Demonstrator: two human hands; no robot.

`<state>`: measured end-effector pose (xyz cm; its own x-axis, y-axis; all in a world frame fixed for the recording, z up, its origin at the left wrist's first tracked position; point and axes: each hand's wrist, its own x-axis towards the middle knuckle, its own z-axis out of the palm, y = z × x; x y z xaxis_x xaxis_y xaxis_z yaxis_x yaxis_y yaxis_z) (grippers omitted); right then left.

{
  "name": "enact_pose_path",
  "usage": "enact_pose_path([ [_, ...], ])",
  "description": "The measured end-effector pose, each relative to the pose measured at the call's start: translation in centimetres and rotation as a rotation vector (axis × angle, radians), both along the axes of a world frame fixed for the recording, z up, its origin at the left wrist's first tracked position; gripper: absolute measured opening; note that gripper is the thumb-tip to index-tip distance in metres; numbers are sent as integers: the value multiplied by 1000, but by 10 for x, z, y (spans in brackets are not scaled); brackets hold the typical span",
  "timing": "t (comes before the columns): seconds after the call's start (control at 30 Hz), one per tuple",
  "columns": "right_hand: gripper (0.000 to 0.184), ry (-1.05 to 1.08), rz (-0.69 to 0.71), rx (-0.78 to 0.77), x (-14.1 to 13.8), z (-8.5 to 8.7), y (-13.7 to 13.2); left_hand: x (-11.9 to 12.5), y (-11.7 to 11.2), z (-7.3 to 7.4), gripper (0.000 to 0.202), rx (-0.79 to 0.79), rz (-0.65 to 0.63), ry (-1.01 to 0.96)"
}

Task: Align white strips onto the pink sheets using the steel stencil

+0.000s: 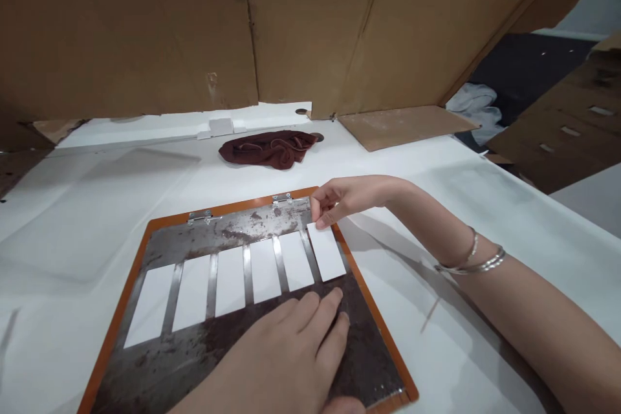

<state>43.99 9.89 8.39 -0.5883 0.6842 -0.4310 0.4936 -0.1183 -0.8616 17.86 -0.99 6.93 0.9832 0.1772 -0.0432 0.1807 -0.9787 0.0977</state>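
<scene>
My right hand [342, 199] pinches the top edge of a white card [327, 255] between thumb and fingers. The card sits at the right end of a row of white rectangles [236, 279], slightly raised and askew. Narrow shiny metal strips separate the rectangles. They lie on a dark, stained metal plate [179, 362], which two small hinges [282, 198] join to an orange-edged board [373, 297]. My left hand [291, 352] lies palm down over the plate just below the card, its fingers stretched out and holding nothing.
A crumpled dark red cloth [272, 147] lies behind the board on the white tabletop [169, 174]. Large cardboard panels [301, 26] stand across the back. A flat cardboard piece [405, 126] rests at the back right, near a white plastic bag [475, 110].
</scene>
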Motion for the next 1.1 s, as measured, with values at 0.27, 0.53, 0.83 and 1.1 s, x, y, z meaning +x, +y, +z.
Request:
enact_pose_path([
  [0.27,22,-32,-22,-2,3,0,-1,-2,4,-11,61,65,-21,-77],
  [0.53,22,-74,-24,15,2,3,-3,-1,7,-4,58,7,-24,-53],
  [0.83,21,-90,-15,21,3,4,-5,1,9,3,58,-98,5,43],
  [1.1,21,-94,-6,31,3,2,-4,3,7,1,55,-186,67,18],
])
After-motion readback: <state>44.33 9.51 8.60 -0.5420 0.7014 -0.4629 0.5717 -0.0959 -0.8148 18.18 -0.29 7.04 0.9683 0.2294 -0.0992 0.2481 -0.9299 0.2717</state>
